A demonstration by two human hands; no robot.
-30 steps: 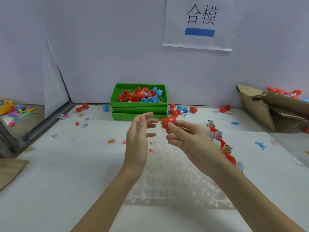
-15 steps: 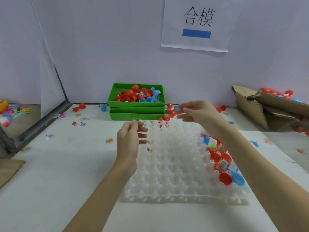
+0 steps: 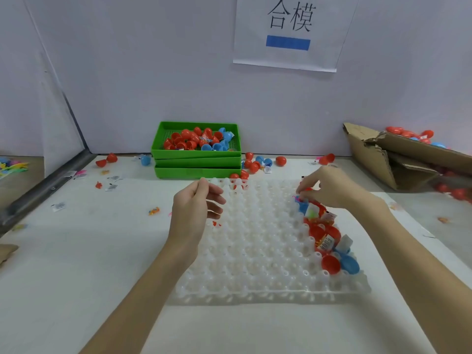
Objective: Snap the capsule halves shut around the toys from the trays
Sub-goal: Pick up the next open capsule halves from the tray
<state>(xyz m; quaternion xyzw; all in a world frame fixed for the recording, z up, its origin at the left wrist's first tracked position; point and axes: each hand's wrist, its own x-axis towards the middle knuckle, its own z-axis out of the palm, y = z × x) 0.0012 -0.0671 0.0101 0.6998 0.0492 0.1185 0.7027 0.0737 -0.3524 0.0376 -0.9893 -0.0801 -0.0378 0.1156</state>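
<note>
A clear bumpy tray (image 3: 255,241) lies on the white table in front of me. Its right column holds red capsule halves (image 3: 319,231) and blue capsule halves (image 3: 350,263), with small toys and packets in them. My right hand (image 3: 332,187) is at the far end of that column. Its fingertips pinch a red capsule half (image 3: 305,189) just above a blue half (image 3: 303,206) with a pink toy (image 3: 296,198) at its rim. My left hand (image 3: 196,208) hovers over the tray's left edge with loosely curled fingers and holds nothing.
Stacked green trays (image 3: 196,166) against the back wall hold several loose red and blue halves. More capsules (image 3: 255,164) lie scattered beside them. A torn cardboard box (image 3: 378,154) with capsules sits at the right. Small toys and labels dot the table on the left.
The red capsule my right hand held in front of me is gone from it. That hand swung to the back right, then came down onto the tray's right column. My left hand stayed put.
</note>
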